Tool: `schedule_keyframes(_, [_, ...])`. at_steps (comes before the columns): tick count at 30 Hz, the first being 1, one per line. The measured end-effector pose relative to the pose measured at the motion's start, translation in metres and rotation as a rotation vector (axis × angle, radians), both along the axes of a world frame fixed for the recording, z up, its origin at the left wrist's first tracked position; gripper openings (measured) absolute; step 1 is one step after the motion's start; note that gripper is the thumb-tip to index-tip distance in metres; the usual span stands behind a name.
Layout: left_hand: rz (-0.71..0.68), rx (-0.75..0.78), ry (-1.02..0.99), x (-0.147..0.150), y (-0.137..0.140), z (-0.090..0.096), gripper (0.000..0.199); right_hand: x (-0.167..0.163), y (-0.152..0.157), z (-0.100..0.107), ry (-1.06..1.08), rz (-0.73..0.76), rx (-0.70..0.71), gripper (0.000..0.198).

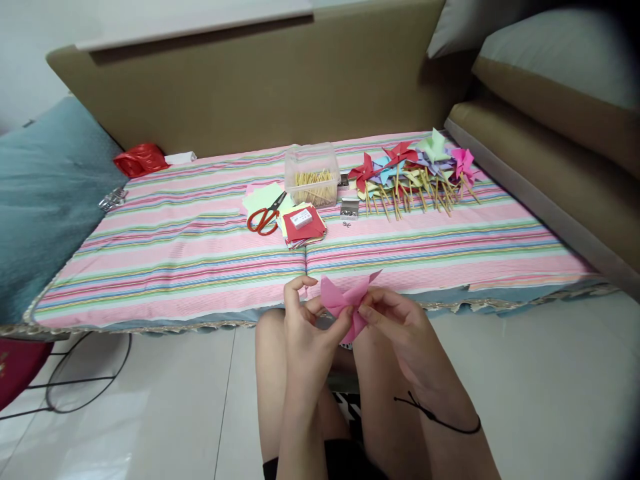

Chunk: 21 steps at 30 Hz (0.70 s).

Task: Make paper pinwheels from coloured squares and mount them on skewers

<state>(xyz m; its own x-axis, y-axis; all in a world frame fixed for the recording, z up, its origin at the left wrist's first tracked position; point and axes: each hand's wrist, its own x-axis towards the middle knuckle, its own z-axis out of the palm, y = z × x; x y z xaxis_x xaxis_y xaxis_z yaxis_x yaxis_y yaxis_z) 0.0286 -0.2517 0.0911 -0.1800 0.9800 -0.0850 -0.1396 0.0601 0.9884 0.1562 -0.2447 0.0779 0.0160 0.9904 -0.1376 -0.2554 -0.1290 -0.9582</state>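
Observation:
A pink paper pinwheel [354, 293], with its corners folded inward, is held up between both my hands above my lap. My left hand [313, 327] pinches it from the left, thumb near the middle and index finger raised. On the other side my right hand [395, 320] grips its right part between thumb and fingers. No stick shows on this piece. Just beyond lie a stack of coloured paper squares [310, 230] with a small white box [301, 219] on top, and red-handled scissors [265, 217]. A small open box of metal pins [349, 208] sits nearby.
Several finished pinwheels on sticks [400, 173] are piled at the back right. A clear plastic box [313, 160] holds many thin wooden sticks. A red plastic bag [141, 160] lies back left on the striped cloth [165, 247]. A red stool [23, 370] stands at lower left.

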Motion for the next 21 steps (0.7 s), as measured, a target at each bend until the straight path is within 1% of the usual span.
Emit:
schedule_keyframes(5, [0.004,-0.016,-0.017,-0.0005,-0.0006,0.0015,0.053,0.0001,-0.0016,0.0012,-0.078,0.005,0.082,0.010])
schedule_keyframes(11, [0.004,-0.012,-0.038,-0.0021,-0.0005,0.0015,0.050,-0.0005,-0.0031,-0.0017,-0.133,-0.001,0.114,0.008])
schedule_keyframes(16, [0.004,0.014,-0.066,-0.0009,-0.0014,0.0026,0.051,-0.0021,-0.0045,-0.0002,-0.158,-0.017,0.161,0.006])
schedule_keyframes(21, [0.020,0.025,-0.048,-0.0002,-0.0017,0.0008,0.052,-0.0052,-0.0082,0.0032,-0.230,-0.075,0.204,0.007])
